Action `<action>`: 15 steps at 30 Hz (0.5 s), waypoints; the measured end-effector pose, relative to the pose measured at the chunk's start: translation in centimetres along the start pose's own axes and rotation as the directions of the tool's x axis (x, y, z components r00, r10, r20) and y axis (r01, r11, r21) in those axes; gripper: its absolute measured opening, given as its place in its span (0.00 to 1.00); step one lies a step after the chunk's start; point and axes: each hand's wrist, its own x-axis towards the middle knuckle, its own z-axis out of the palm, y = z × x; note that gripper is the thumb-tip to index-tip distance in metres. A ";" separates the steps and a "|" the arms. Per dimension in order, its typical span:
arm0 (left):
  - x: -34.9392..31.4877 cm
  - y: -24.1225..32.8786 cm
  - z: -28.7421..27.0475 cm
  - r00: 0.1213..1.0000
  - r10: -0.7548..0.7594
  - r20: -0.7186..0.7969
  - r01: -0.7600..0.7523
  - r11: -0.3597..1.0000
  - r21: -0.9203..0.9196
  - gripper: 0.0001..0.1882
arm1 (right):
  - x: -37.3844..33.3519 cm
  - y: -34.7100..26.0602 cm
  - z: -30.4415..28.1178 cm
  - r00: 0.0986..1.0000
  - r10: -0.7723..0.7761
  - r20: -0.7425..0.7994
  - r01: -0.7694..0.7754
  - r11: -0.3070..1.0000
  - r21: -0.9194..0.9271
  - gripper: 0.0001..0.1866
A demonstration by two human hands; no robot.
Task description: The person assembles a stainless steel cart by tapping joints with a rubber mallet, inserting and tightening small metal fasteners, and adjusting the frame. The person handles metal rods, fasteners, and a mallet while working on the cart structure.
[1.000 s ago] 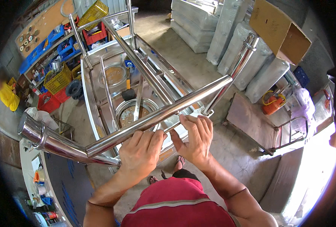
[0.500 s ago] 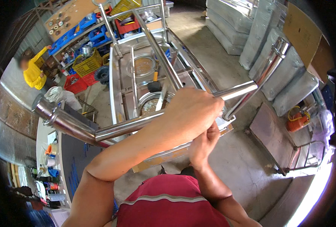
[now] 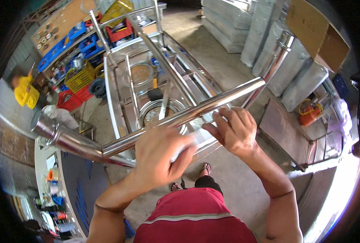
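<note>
A shiny metal tube (image 3: 224,96) crosses in front of me, part of a frame with angled tube legs ending in round collars. My left hand (image 3: 157,152) is at the near side of the tube, blurred by motion, its thumb and fingers bent together around something pale. My right hand (image 3: 238,129) is just below the tube's right half, with fingers curled and thumb pressed in. A pale, blurred streak lies between the two hands; its kind cannot be made out. Behind the tube is a steel stand (image 3: 111,101) with round ring openings.
A black-headed mallet (image 3: 155,94) lies on the stand. Wrapped slabs (image 3: 265,36) lean at the back right, near a flat trolley (image 3: 285,131). Left are a dark-topped table (image 3: 82,182) and shelves of bins (image 3: 80,77). A person in yellow (image 3: 26,93) stands far left.
My hands have come apart: the left has swung down and left from over the tube, while the right has moved up and right. My view has shifted slightly right.
</note>
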 end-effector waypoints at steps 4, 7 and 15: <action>-4.6 0.1 2.1 0.985 -0.013 0.175 0.056 0.968 -0.246 0.10 | 1.2 -0.6 -1.1 0.990 -0.042 0.133 0.053 0.996 -0.073 0.17; -7.5 -1.2 4.8 0.903 -0.316 0.290 0.412 0.827 -0.383 0.08 | 1.5 -1.3 -1.0 0.981 -0.017 0.193 0.044 0.990 -0.137 0.15; -11.5 -4.8 8.7 0.612 -0.665 0.428 0.775 0.395 -0.493 0.08 | 0.3 -4.3 2.5 0.930 0.359 0.077 -0.363 0.931 0.038 0.13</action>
